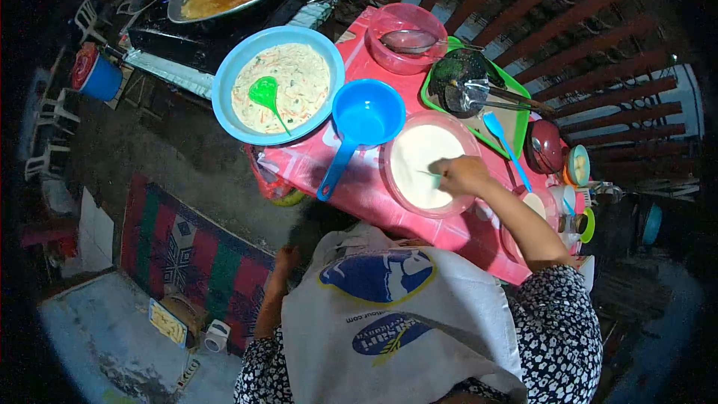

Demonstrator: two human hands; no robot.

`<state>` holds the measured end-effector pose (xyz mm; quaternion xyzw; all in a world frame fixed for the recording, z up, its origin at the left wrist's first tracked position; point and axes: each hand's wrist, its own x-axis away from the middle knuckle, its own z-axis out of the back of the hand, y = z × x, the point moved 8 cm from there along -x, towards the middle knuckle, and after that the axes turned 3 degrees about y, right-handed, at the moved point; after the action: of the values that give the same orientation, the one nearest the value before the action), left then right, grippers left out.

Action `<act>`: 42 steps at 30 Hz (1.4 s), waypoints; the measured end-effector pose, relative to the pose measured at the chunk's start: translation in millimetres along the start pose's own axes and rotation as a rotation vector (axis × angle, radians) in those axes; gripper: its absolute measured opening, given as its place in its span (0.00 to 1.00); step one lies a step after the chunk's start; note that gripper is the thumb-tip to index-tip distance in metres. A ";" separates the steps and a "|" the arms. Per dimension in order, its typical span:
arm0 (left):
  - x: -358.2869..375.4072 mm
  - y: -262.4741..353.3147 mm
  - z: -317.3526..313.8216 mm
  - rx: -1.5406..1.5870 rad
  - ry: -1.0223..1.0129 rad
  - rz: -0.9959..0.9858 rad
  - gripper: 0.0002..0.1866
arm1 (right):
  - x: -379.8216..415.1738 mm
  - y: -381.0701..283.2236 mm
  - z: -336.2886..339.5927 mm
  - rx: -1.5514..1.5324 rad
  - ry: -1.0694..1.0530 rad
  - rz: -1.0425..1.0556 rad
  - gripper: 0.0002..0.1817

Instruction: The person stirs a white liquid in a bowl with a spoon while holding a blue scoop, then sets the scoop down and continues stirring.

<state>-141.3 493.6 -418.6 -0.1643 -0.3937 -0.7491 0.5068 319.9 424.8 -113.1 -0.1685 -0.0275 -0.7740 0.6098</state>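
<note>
My right hand [462, 176] is closed round a thin utensil whose end dips into white batter [425, 157] in a pink bowl [391, 179]. My left hand [286, 260] hangs low beside my apron, away from the table; its fingers are too dark to make out. Left of the batter, a blue dipper [368, 121] lies with its handle toward me. Beyond it, a light blue basin [224, 107] holds a pale mixture with orange and green shreds, and a green ladle [265, 93] rests in it.
A wide pan [174, 9] of oil with food frying stands on the stove at the upper left. Behind the batter are a pink bowl [372, 30] with a strainer and a green tray [516, 151]. A blue spatula [507, 151] and small containers sit right.
</note>
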 end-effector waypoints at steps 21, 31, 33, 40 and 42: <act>-44.0 -100.1 -31.3 0.302 0.153 0.097 0.23 | -3.3 3.7 6.9 0.048 0.038 0.048 0.12; -8.7 -61.1 12.7 0.477 0.244 0.010 0.17 | 6.5 10.8 7.4 0.151 -0.021 -0.073 0.13; -5.5 -67.9 -3.6 0.886 0.089 0.235 0.18 | -11.5 40.9 13.0 0.269 -0.075 -0.289 0.13; -51.8 -114.2 -23.9 0.096 0.198 0.046 0.20 | 11.2 -2.1 6.4 0.083 0.055 -0.020 0.09; -52.5 -100.8 -18.6 0.060 0.252 -0.147 0.20 | -8.2 30.4 10.9 0.159 0.029 -0.165 0.10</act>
<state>-205.3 530.4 -506.9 -0.0243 -0.3600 -0.7867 0.5008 353.1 427.4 -110.2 -0.1053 -0.0937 -0.8194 0.5556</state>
